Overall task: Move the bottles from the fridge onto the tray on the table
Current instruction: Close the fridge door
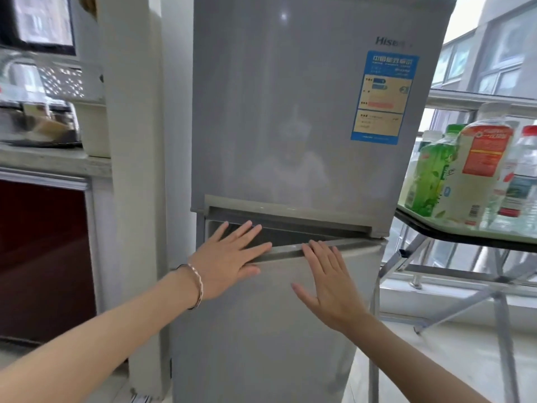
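A bright kitchen corner by the window, grey fridge (290, 141) centre frame — I see both hands flat on its lower door (261, 330), fingers spread and gripping nothing. The left hand (229, 264), bracelet (195, 285) at the wrist, and the right hand (331, 282) rest at the door's top edge. Bottles (462, 173) already stand on the tray (465, 228) on the table (453, 238) to the right

A pale grey fridge (290, 141) stands behind both flat hands, with a blue and cream label (382, 97) above the right hand (328, 282). Right of that hand are bottles: one green (430, 175), one cream with an orange-red label (476, 167). The left wrist wears a silver bracelet (196, 282).
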